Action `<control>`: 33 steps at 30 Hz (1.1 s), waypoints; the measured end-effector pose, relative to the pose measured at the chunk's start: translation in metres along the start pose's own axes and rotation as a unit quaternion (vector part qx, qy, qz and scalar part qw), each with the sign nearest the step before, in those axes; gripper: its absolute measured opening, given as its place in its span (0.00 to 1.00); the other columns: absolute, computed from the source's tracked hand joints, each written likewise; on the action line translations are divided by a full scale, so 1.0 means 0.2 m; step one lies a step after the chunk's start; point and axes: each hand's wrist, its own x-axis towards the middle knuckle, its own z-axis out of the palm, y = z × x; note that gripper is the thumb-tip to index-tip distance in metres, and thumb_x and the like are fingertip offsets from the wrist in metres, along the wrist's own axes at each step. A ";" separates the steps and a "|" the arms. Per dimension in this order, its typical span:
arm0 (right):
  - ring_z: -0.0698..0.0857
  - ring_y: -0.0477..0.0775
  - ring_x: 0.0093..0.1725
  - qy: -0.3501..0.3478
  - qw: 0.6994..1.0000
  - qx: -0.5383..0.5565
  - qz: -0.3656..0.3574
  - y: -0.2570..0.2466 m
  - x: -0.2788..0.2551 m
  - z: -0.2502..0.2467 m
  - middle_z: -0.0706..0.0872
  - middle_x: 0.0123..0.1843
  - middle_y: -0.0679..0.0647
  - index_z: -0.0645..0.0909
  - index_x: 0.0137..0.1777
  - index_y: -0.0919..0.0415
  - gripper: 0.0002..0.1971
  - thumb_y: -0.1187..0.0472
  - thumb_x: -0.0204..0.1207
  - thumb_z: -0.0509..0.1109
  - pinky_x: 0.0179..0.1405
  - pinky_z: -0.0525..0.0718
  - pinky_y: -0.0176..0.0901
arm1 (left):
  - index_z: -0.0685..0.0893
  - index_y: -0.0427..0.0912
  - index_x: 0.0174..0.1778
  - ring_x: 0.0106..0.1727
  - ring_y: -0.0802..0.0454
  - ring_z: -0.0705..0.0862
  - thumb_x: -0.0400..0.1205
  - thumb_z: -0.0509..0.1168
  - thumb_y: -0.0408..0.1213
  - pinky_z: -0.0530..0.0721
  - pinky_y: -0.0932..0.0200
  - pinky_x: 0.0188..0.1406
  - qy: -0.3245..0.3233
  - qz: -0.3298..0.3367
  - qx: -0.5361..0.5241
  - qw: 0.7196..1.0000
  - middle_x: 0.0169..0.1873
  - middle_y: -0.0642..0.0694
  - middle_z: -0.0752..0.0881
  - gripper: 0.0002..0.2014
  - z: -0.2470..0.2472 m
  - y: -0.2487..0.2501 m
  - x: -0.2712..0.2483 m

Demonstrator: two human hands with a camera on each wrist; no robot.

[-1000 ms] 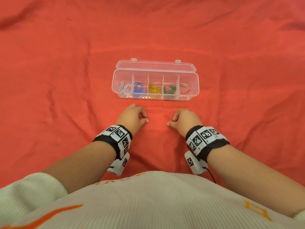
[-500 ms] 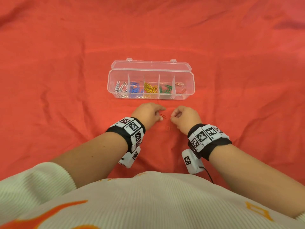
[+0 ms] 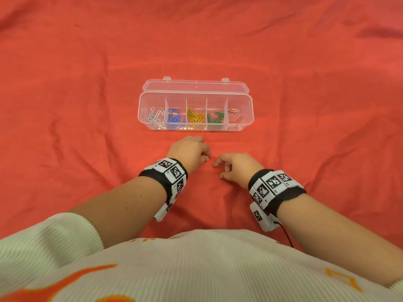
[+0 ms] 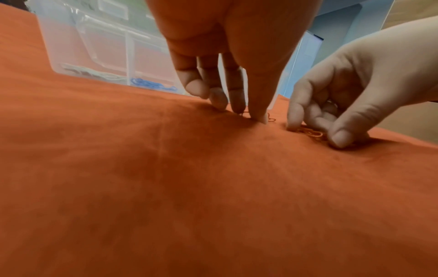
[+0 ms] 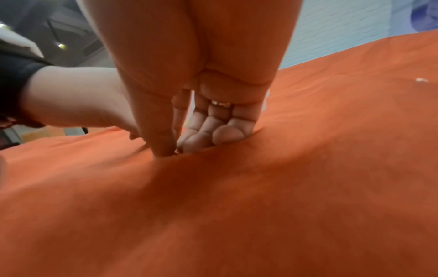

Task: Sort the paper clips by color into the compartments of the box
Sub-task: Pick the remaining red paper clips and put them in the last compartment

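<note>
I have both hands down on the red cloth (image 3: 87, 105), just short of the clear box (image 3: 250, 105), which lies straight ahead with its long side across my view and its lid open away from me. My left hand (image 3: 187, 152) has thumb and forefinger closing on one red clip (image 3: 212, 157) — whether it is truly gripped or only touched I cannot tell. My right hand (image 3: 236, 167) is curled over a small cluster of red clips (image 4: 310, 133), thumb and forefinger either side of them; again I cannot say the pinch has closed. What matters next: white, blue, yellow and green clips fill the four left compartments, and red belongs in the far right compartment (image 3: 237, 115) — ahead and to the right, so the right hand is nearer.
</note>
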 end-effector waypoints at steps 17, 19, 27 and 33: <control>0.76 0.49 0.44 0.067 0.998 -0.008 -0.009 0.06 0.04 0.03 0.73 0.45 0.48 0.84 0.44 0.59 0.04 0.61 0.70 0.73 0.51 0.76 0.42 | 0.83 0.46 0.43 0.51 0.48 0.82 0.76 0.67 0.43 0.82 0.48 0.50 0.008 -0.008 -0.054 0.998 0.47 0.47 0.81 0.05 0.02 -0.01 -0.01; 0.77 0.48 0.42 0.075 0.997 0.004 0.003 0.06 0.05 0.01 0.77 0.41 0.48 0.85 0.44 0.57 0.04 0.60 0.70 0.73 0.48 0.76 0.41 | 0.83 0.46 0.43 0.51 0.49 0.82 0.76 0.67 0.43 0.82 0.50 0.50 0.016 -0.005 -0.060 0.998 0.46 0.48 0.81 0.05 0.01 -0.01 -0.01; 0.77 0.36 0.14 0.213 0.947 0.230 0.075 0.06 0.06 -0.18 0.82 0.29 0.45 0.86 0.39 0.54 0.03 0.60 0.68 0.77 0.17 0.72 0.21 | 0.84 0.48 0.39 0.41 0.52 0.81 0.74 0.70 0.43 0.83 0.53 0.46 0.039 0.013 -0.116 0.992 0.38 0.53 0.81 0.04 -0.10 0.07 0.05; 0.76 0.35 0.12 0.313 0.909 0.257 0.100 0.07 0.11 -0.38 0.80 0.24 0.43 0.79 0.29 0.48 0.11 0.58 0.70 0.76 0.15 0.70 0.23 | 0.86 0.44 0.40 0.40 0.52 0.79 0.72 0.72 0.45 0.75 0.60 0.40 0.125 0.021 -0.163 0.978 0.37 0.52 0.81 0.08 -0.25 0.21 0.19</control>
